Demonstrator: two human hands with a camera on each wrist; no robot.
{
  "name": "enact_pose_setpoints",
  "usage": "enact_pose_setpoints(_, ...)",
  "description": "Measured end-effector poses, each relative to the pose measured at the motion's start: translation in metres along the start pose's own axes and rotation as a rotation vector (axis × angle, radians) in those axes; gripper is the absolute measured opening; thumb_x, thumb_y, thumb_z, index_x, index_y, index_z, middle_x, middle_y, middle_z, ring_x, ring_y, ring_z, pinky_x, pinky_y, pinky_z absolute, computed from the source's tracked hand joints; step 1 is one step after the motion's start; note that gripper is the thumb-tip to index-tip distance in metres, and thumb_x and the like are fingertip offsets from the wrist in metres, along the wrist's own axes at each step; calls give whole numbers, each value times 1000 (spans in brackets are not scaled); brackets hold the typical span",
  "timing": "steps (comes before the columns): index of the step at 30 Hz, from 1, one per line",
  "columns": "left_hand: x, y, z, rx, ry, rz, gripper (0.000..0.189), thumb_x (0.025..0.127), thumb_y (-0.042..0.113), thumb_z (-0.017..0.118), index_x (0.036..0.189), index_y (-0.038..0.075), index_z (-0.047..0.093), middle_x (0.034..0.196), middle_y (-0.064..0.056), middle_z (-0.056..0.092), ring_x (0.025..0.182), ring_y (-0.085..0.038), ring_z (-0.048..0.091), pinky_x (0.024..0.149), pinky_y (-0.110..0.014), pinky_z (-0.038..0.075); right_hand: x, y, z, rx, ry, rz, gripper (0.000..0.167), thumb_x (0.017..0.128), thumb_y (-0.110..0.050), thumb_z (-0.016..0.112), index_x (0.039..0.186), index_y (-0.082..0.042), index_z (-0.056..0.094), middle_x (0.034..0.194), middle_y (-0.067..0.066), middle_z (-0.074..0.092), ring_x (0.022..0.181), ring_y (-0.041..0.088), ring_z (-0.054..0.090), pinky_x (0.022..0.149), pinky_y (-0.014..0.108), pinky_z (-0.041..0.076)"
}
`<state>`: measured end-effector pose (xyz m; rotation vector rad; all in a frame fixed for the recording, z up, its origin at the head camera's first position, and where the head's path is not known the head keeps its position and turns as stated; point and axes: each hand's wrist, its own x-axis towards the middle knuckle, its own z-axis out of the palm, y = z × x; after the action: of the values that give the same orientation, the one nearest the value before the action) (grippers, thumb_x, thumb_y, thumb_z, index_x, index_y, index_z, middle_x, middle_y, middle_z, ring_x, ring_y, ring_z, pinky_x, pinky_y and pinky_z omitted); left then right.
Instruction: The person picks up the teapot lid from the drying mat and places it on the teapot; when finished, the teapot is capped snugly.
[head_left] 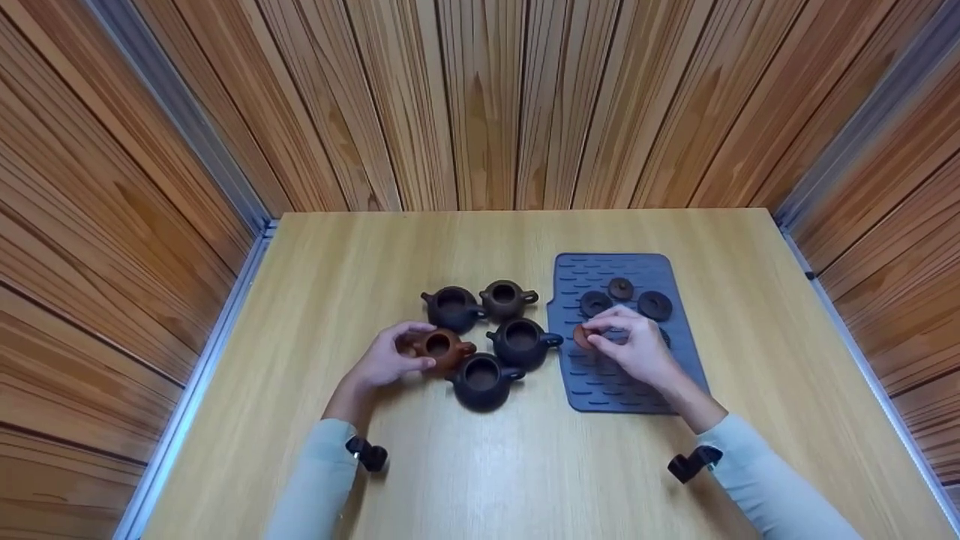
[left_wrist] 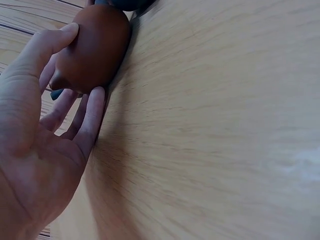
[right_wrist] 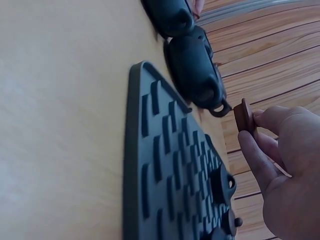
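Observation:
My left hand (head_left: 386, 356) holds the small reddish-brown teapot (left_wrist: 100, 47) at its spout side, thumb on one flank and fingers on the other. The teapot (head_left: 442, 346) sits upright on the table with its top uncovered. Between thumb and fingers, my right hand (head_left: 637, 345) pinches a matching reddish-brown lid (right_wrist: 243, 117). That lid (head_left: 582, 337) is held above the left part of the grey ridged mat (head_left: 615, 390). In the right wrist view, the lid is tilted on edge, clear of the mat.
Several dark lidless teapots (head_left: 482, 382) cluster right of and behind the reddish-brown one, handles pointing right. Several dark lids (head_left: 655, 306) lie on the mat, one partly hidden by my right hand. Wooden plank walls (head_left: 480, 112) enclose the table's back and sides.

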<state>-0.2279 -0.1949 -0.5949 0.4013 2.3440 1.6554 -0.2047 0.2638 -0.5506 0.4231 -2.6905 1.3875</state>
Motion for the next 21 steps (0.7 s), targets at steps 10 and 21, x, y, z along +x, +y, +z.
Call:
enact_pose_setpoints(10, 1, 0, 0, -16, -11, -10, 57, 95, 2, 88, 148, -1, 67, 144, -26, 70, 120, -20, 67, 101, -26, 52, 17, -18, 13, 39, 21, -77, 23, 95, 0, 87, 115, -12, 89, 116, 8, 81, 114, 14, 72, 97, 24, 61)
enact_pose_setpoints(21, 0, 2, -1, -9, -5, -32, 56, 96, 4, 88, 148, 1, 67, 146, -25, 70, 121, -20, 66, 103, -30, 51, 33, -37, 27, 85, -5, -109, 19, 97, -1, 86, 113, -9, 89, 115, 11, 81, 111, 7, 70, 92, 15, 55)
